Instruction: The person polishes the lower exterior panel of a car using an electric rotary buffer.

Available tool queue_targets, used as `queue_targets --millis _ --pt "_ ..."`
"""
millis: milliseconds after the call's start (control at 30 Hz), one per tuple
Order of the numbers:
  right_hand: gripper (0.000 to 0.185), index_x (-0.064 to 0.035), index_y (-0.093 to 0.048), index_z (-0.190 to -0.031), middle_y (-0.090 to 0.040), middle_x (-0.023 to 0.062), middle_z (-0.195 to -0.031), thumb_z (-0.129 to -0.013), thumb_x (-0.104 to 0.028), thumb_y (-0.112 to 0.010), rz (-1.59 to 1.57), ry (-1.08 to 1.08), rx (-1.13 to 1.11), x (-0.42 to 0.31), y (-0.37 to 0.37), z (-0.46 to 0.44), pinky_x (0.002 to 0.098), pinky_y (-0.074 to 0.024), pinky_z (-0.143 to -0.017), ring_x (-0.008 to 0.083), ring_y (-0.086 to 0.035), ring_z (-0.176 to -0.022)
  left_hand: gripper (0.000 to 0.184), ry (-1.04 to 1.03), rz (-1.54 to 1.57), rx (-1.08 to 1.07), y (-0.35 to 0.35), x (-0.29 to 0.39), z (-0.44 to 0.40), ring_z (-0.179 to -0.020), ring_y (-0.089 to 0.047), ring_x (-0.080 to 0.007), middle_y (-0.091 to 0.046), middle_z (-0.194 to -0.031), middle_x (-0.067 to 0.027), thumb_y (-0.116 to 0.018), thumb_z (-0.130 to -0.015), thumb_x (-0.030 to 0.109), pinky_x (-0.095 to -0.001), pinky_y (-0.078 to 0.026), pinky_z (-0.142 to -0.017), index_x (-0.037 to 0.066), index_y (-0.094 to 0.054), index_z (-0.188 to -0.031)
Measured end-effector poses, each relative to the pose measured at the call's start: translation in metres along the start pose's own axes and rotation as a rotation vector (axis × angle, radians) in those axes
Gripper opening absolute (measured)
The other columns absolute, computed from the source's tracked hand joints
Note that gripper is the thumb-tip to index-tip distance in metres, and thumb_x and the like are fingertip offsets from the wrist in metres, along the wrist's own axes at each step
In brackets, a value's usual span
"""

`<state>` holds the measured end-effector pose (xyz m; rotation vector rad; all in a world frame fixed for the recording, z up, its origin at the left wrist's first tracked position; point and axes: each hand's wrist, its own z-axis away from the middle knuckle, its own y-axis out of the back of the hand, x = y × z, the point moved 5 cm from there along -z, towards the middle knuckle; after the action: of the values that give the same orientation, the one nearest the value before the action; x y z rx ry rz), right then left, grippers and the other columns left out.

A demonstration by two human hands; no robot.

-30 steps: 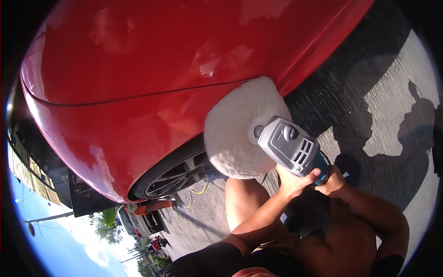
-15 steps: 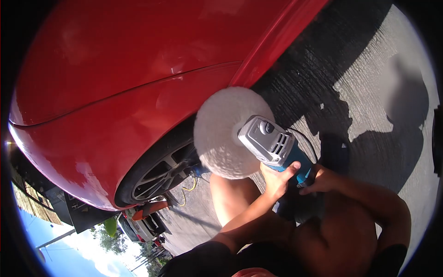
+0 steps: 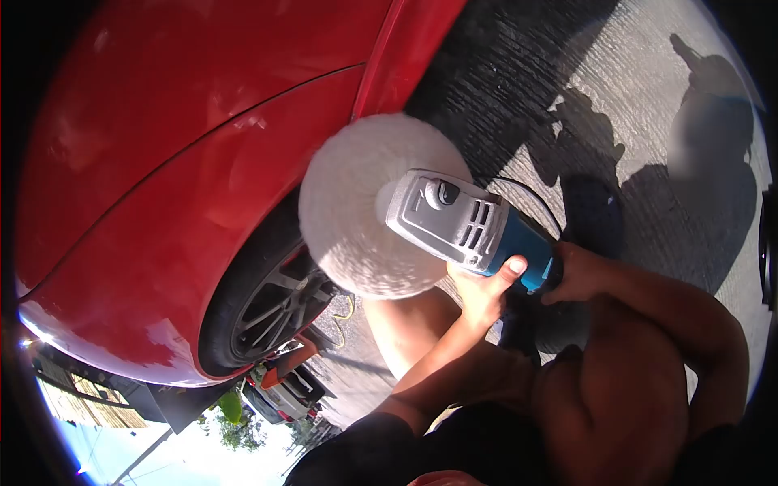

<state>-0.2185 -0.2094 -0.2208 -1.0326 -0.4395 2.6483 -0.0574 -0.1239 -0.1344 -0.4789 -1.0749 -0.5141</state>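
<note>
My left hand (image 3: 484,296) wraps around the body of a polisher (image 3: 450,219) with a grey metal head and a teal housing, its thumb lying along the side. Further back, my right hand (image 3: 574,271) is closed on the polisher's rear end; its fingers are partly hidden behind the housing. At the front of the tool is a round white wool pad (image 3: 348,211), seen almost face-on. The pad overlaps the lower edge of a red car's body panel (image 3: 219,202) beside the wheel (image 3: 279,312). Whether it touches the paint cannot be made out.
A black power cord (image 3: 535,194) loops behind the polisher. My bare knee (image 3: 405,324) is close under the pad. A yellow cord (image 3: 344,324) lies on the concrete ground (image 3: 616,73) near the wheel. Another vehicle (image 3: 279,397) stands beyond.
The polisher and both hands have shifted left and slightly up in the view, and the tool appears larger. The car has also shifted in view as my head moved. Both hands keep their hold.
</note>
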Motion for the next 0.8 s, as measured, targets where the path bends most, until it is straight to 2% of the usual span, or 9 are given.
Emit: queue_targets --millis 67,200,300,433,533,600,633,700,800 --pt "0.067 0.0013 -0.064 -0.129 -0.076 0.0136 -0.111 -0.071 -0.016 -0.094 0.049 0.025 0.001 0.019 0.000 -0.009 0.0382 -0.0623 -0.080 0.0226 -0.075 -0.092 0.085 0.015 0.024 -0.005 -0.001 0.003 0.003 -0.110 -0.068 -0.0212 -0.070 -0.122 -0.0114 -0.103 -0.071 0.031 -0.0372 -0.053 -0.101 -0.006 -0.060 -0.135" --pt "0.067 0.0006 -0.065 -0.128 -0.076 0.0128 -0.110 -0.071 -0.018 -0.094 0.127 0.115 -0.015 -0.011 0.002 0.005 0.0401 -0.0612 -0.086 0.0236 -0.075 -0.094 0.095 0.023 0.051 -0.082 0.006 -0.001 0.005 -0.119 -0.066 -0.0210 -0.069 -0.129 -0.0120 -0.105 -0.067 0.033 -0.0383 -0.051 -0.107 -0.005 -0.057 -0.140" --pt "0.061 -0.0017 -0.068 -0.127 -0.075 0.0141 -0.118 -0.072 -0.018 -0.090 0.118 0.136 -0.009 -0.014 0.000 0.008 0.0394 -0.0567 -0.097 0.0230 -0.073 -0.109 0.107 0.090 0.190 -0.129 0.003 0.007 0.009 -0.123 -0.065 -0.0214 -0.068 -0.132 -0.0118 -0.105 -0.064 0.038 -0.0400 -0.049 -0.111 -0.005 -0.050 -0.145" --pt "0.059 -0.0017 -0.070 -0.125 -0.076 0.0126 -0.118 -0.073 -0.019 -0.092 0.052 0.225 0.139 -0.027 0.002 0.027 0.0402 -0.0562 -0.099 0.0208 -0.071 -0.114 0.119 0.134 0.311 -0.218 -0.021 0.034 0.021 -0.137 -0.054 -0.0228 -0.055 -0.148 -0.0140 -0.105 -0.066 0.033 -0.0427 -0.040 -0.119 -0.002 -0.034 -0.154" --pt "0.058 -0.0019 -0.070 -0.124 -0.076 0.0127 -0.117 -0.073 -0.020 -0.092 0.062 0.223 0.263 -0.041 0.011 0.043 0.0402 -0.0565 -0.099 0.0213 -0.072 -0.113 0.129 -0.138 0.100 -0.218 -0.043 0.073 0.030 -0.147 -0.041 -0.0261 -0.041 -0.157 -0.0172 -0.103 -0.070 0.028 -0.0450 -0.032 -0.124 0.001 -0.016 -0.161" --pt "0.058 -0.0020 -0.071 -0.123 -0.076 0.0128 -0.117 -0.073 -0.020 -0.092 0.096 0.218 0.341 -0.050 0.017 0.058 0.0401 -0.0568 -0.098 0.0216 -0.072 -0.112 0.129 -0.065 0.214 -0.241 -0.057 0.083 0.033 -0.146 -0.044 -0.0315 -0.045 -0.153 -0.0229 -0.103 -0.068 0.025 -0.0464 -0.034 -0.122 0.004 -0.015 -0.161" --pt "0.058 -0.0020 -0.071 -0.123 -0.076 0.0128 -0.117 -0.073 -0.020 -0.092 0.106 0.212 0.383 -0.052 0.019 0.067 0.0401 -0.0569 -0.098 0.0218 -0.072 -0.112 0.130 -0.148 0.102 -0.248 -0.058 0.101 0.030 -0.146 -0.044 -0.0338 -0.046 -0.151 -0.0251 -0.103 -0.067 0.025 -0.0469 -0.035 -0.121 0.005 -0.016 -0.161" --pt "0.057 -0.0021 -0.071 -0.122 -0.077 0.0129 -0.116 -0.073 -0.020 -0.092 0.144 0.215 0.448 -0.065 0.025 0.082 0.0401 -0.0571 -0.098 0.0221 -0.073 -0.111 0.129 -0.161 0.065 -0.282 -0.064 0.115 0.023 -0.133 -0.058 -0.0348 -0.056 -0.140 -0.0231 -0.104 -0.066 0.026 -0.0472 -0.046 -0.111 0.001 -0.017 -0.158" --pt "0.056 -0.0023 -0.071 -0.121 -0.077 0.0130 -0.116 -0.072 -0.021 -0.092 0.208 0.240 0.522 -0.087 0.031 0.099 0.0400 -0.0575 -0.097 0.0226 -0.073 -0.110 0.125 -0.224 -0.045 -0.310 -0.062 0.139 0.015 -0.133 -0.058 -0.0375 -0.058 -0.140 -0.0255 -0.104 -0.065 0.035 -0.0477 -0.047 -0.111 0.002 -0.025 -0.156"
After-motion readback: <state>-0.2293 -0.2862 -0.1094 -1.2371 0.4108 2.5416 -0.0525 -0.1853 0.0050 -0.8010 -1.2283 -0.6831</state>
